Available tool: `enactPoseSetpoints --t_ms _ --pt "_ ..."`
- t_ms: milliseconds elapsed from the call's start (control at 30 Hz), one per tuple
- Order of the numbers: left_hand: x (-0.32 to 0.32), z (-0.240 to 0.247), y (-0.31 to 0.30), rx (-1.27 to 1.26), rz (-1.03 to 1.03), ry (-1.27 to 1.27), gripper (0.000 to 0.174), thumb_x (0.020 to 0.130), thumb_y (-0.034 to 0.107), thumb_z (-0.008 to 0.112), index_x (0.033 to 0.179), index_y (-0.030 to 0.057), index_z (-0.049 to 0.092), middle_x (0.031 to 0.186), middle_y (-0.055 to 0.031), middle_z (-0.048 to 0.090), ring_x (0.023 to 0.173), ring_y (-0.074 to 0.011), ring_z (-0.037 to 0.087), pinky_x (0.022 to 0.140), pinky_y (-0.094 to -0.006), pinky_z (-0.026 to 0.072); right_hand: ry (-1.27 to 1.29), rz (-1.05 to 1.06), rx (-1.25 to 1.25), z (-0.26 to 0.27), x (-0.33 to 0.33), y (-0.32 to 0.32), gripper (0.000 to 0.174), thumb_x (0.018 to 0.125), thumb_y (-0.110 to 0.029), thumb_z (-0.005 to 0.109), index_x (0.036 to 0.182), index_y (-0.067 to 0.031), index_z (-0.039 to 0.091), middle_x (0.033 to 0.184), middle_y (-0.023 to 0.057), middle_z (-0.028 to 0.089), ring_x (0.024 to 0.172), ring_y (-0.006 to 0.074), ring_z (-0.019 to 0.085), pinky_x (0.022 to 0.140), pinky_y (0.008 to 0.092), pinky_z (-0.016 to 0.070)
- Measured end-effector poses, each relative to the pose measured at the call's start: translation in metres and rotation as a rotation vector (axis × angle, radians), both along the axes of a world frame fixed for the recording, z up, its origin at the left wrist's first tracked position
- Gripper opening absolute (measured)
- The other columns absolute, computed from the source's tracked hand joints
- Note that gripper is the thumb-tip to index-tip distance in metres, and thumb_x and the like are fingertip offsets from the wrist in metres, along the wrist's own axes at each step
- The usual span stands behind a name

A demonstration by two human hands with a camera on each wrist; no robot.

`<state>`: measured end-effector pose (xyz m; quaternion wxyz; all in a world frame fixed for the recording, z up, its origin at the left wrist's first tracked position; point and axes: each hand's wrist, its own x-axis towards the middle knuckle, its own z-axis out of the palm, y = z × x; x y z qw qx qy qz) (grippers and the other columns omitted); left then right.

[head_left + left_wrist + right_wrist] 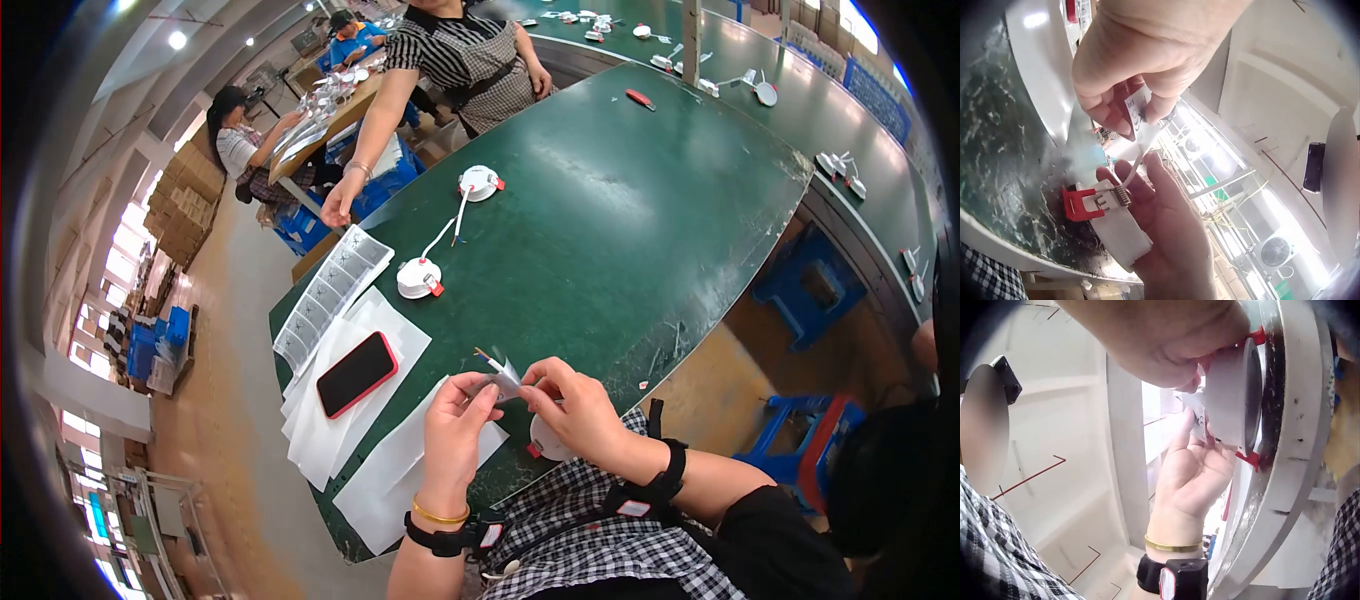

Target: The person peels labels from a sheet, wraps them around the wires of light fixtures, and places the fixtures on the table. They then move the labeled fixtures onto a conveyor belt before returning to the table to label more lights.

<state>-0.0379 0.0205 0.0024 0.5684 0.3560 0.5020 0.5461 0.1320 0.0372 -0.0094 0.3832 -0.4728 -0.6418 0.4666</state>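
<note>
Between finger and thumb, my left hand (455,435) pinches a small printed label (505,382), also in the left wrist view (1140,119). The label is at the white cable, whose bare coloured wire ends stick out above the fingers in the head view. My right hand (585,415) pinches the label's other side or the cable; which, I cannot tell. Below it a round white lamp (548,438) with red clips lies against the right palm in the left wrist view (1124,240). The right wrist view shows the lamp (1225,400) beside the label.
Two white lamps (419,278) (480,183) with cables lie on the green table (560,270). Left are a label sheet (335,290), white papers (385,490) and a red-edged phone (357,375). A red tool (640,99) lies farther back; a person (470,70) stands across.
</note>
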Motion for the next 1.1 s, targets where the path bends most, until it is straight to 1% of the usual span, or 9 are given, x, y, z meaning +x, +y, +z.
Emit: enactPoseSetpoints --t_ms 100,167,200,267,533,600,700,800,1100 --pt "0.003 0.017 -0.008 0.07 0.012 0.122 0.026 0.089 0.007 0.065 0.112 0.0002 0.057 0.102 -0.0064 0.061 0.086 -0.0106 0.061 0.071 -0.0234 0.0515 0.058 -0.026 0.118 -0.001 0.009 0.003 0.017 0.09 -0.016 0.062 0.101 -0.005 0.057 0.073 0.01 0.066 0.064 0.0224 0.065 0.057 0.033 0.0491" --pt "-0.001 0.021 -0.014 0.113 0.006 0.165 0.024 0.089 0.006 0.065 0.111 -0.0011 0.058 0.101 -0.0072 0.062 0.086 -0.01 0.062 0.072 -0.0216 0.0505 0.199 -0.004 0.051 0.007 0.021 0.002 0.015 0.09 -0.013 0.063 0.1 -0.0032 0.058 0.076 0.0061 0.065 0.066 0.0142 0.063 0.058 0.0274 0.0489" --pt "-0.003 0.021 -0.017 0.116 0.024 0.146 0.024 0.089 0.006 0.065 0.111 -0.0011 0.058 0.101 -0.0072 0.062 0.086 -0.01 0.062 0.072 -0.0216 0.0505 0.18 0.014 0.054 0.009 0.026 0.002 0.015 0.09 -0.013 0.063 0.1 -0.0032 0.058 0.076 0.0061 0.065 0.066 0.0142 0.063 0.058 0.0274 0.0489" --pt "-0.004 0.023 -0.022 0.109 -0.097 0.138 0.019 0.089 0.006 0.065 0.106 -0.0016 0.061 0.096 -0.0064 0.065 0.085 -0.0088 0.062 0.072 -0.0202 0.0496 0.285 0.074 -0.041 0.014 0.034 0.001 0.014 0.092 -0.01 0.062 0.101 -0.0011 0.059 0.079 0.0031 0.063 0.07 0.0086 0.06 0.061 0.0234 0.0481" --pt "0.004 0.024 -0.026 0.126 -0.114 0.098 0.009 0.087 0.003 0.064 0.095 -0.0003 0.061 0.092 -0.0044 0.063 0.083 -0.0083 0.059 0.072 -0.0211 0.0476 0.268 0.1 -0.1 0.021 0.044 -0.01 0.013 0.093 -0.01 0.061 0.1 0.0001 0.057 0.08 0.003 0.062 0.072 0.0082 0.059 0.065 0.0227 0.0475" --pt "0.004 0.018 -0.025 0.254 -0.112 0.196 0.008 0.087 0.002 0.064 0.094 -0.0005 0.061 0.1 -0.0056 0.061 0.087 -0.0075 0.056 0.076 -0.0211 0.0456 0.271 0.087 -0.085 0.022 0.046 -0.014 0.012 0.093 -0.01 0.06 0.099 0.0001 0.057 0.081 0.003 0.062 0.073 0.0079 0.058 0.065 0.0224 0.0476" --pt "0.007 0.02 -0.026 0.289 -0.102 0.139 0.008 0.087 0.001 0.063 0.094 -0.0003 0.06 0.106 -0.0075 0.059 0.091 -0.0079 0.054 0.079 -0.0219 0.045 0.264 0.133 -0.026 0.023 0.048 -0.018 0.008 0.096 -0.007 0.053 0.098 -0.0001 0.051 0.079 0.003 0.061 0.072 0.0085 0.058 0.067 0.0233 0.0481" --pt "0.01 0.023 -0.028 0.213 -0.083 -0.014 0.008 0.089 0.005 0.064 0.094 0.0 0.06 0.107 -0.0094 0.059 0.091 -0.0097 0.056 0.082 -0.0247 0.0474 0.33 0.129 -0.051 0.023 0.047 -0.022 0.011 0.095 -0.009 0.058 0.098 0.0007 0.054 0.081 0.0032 0.061 0.073 0.0073 0.057 0.065 0.0218 0.0479" --pt "0.011 0.021 -0.023 0.19 -0.121 -0.094 0.006 0.089 0.004 0.062 0.09 0.0013 0.057 0.106 -0.009 0.061 0.086 -0.0047 0.054 0.079 -0.0208 0.0462 0.363 0.082 -0.072 0.025 0.044 -0.03 0.01 0.095 -0.009 0.056 0.098 0.0002 0.053 0.078 0.0025 0.061 0.071 0.0069 0.057 0.064 0.0214 0.0473"
